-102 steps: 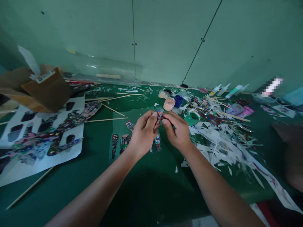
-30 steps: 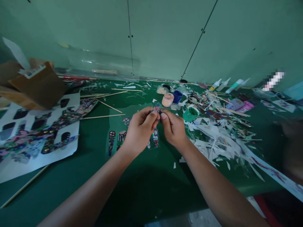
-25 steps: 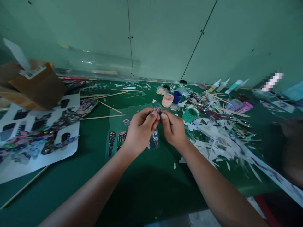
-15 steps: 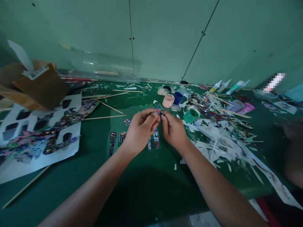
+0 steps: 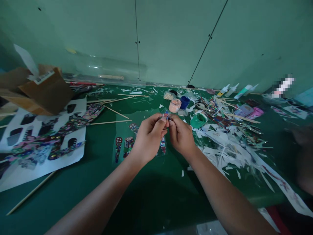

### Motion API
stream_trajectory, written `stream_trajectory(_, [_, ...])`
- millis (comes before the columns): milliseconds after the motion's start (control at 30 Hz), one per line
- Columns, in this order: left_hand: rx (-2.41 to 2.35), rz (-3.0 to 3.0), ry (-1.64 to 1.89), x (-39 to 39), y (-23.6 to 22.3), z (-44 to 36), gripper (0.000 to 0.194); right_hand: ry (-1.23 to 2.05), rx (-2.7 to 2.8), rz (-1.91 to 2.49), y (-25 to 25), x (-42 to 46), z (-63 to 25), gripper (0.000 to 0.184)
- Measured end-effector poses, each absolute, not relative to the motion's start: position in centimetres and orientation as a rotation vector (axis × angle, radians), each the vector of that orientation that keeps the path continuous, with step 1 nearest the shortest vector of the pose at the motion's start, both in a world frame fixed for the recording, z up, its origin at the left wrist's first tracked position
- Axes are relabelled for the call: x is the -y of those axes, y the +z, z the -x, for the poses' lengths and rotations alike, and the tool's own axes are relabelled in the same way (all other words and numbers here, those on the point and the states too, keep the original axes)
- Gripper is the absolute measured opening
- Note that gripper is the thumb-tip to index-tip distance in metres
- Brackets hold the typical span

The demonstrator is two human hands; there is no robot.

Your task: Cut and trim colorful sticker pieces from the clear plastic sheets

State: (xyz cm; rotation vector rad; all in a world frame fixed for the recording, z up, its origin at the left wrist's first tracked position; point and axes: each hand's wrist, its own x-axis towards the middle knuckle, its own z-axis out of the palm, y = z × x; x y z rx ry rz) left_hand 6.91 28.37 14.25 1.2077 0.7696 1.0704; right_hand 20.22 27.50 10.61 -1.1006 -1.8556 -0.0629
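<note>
Head view: a small patterned piece (image 5: 166,114) is located between the two hands, above the green surface (image 5: 151,199). The left hand (image 5: 149,138) grasps it from the left, thumb over fingers; the right hand (image 5: 182,135) pinches it at the right-hand edge. Both are equally near it. Its long axis appears to point up and away from the wrists, though the fingers cover too much to confirm this. A clear sheet (image 5: 123,125) bearing patterned shapes (image 5: 128,145) lies beneath, mainly toward the left hand; paper scraps (image 5: 215,155) lie right of the right hand.
</note>
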Motion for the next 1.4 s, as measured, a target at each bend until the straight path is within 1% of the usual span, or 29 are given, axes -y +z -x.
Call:
stream_trajectory(133, [-0.82,-1.374,1.136,-28.2,14.0,-6.8,0.03,0.051,1.765,1.132,10.6,-27.2,-19.9,0.015])
stream_trajectory(267, [-0.835,-1.475,1.172,-28.5,13.5,-6.8,0.021,0.282,1.515,1.107,10.6,-27.5,-19.7,0.023])
stream_trajectory(367, [-0.819,-1.487,1.123,-28.7,13.3,-6.9,0.022,0.49,1.389,1.068,10.8,-27.9,-19.8,0.026])
stream_trajectory(433, [-0.827,-1.532,1.103,-28.9,13.4,-6.7,0.023,0.574,1.37,1.046,10.9,-28.1,-20.0,0.026])
stream_trajectory(733, [-0.778,-1.642,0.995,-29.4,14.0,-5.9,0.032,0.667,1.464,0.99,11.8,-27.9,-20.7,0.026])
stream_trajectory(900, [-0.762,-1.675,0.938,-29.5,14.2,-5.5,0.024,0.715,1.487,0.946,12.2,-27.7,-20.8,0.028])
stream_trajectory(967, [-0.735,-1.69,0.944,-29.6,14.3,-5.4,0.024,0.844,1.459,0.906,12.0,-27.7,-20.7,0.03])
stream_trajectory(1067, [-0.705,-1.683,1.048,-29.6,14.3,-5.4,0.024,1.162,1.354,0.791,11.6,-27.7,-20.3,0.031])
stream_trajectory(1100, [-0.697,-1.673,1.076,-29.6,14.3,-5.4,0.023,1.221,1.324,0.766,11.4,-27.7,-20.2,0.032])
stream_trajectory(1167, [-0.676,-1.644,1.086,-29.6,14.4,-5.5,0.023,1.222,1.311,0.759,11.4,-27.6,-20.0,0.032])
stream_trajectory(1300, [-0.631,-1.576,1.063,-29.4,14.6,-5.6,0.023,1.096,1.374,0.785,11.6,-27.5,-20.1,0.034])
stream_trajectory(1400, [-0.618,-1.522,1.048,-29.4,14.8,-5.5,0.024,1.087,1.382,0.782,11.6,-27.5,-20.2,0.034])
